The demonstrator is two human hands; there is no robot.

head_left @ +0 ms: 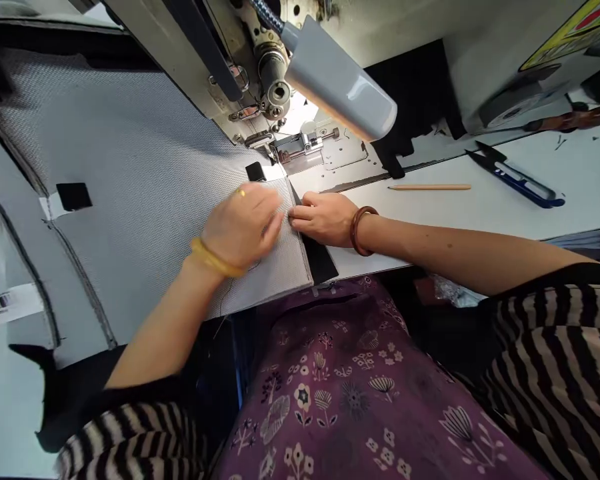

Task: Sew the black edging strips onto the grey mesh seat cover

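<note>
A large piece of grey mesh fabric [130, 160] spreads across the left side and runs under the sewing machine's presser foot [261, 140]. My left hand [245, 223] is above this fabric, near its right edge; motion smears its fingers, so I cannot tell whether they grip anything. Just to the right, my right hand [325, 217] pinches the fabric's edge where a black strip [321, 260] lies beneath it. A small black tab [255, 171] shows on the fabric near the presser foot. Loose thread hangs off the front edge below my left hand.
A grey lamp [343, 80] hangs over the needle area. On the white table to the right lie a pencil [430, 187], blue thread snips [517, 179] and a wooden-handled tool [575, 120]. Black fabric [405, 100] lies behind the metal needle plate [343, 150].
</note>
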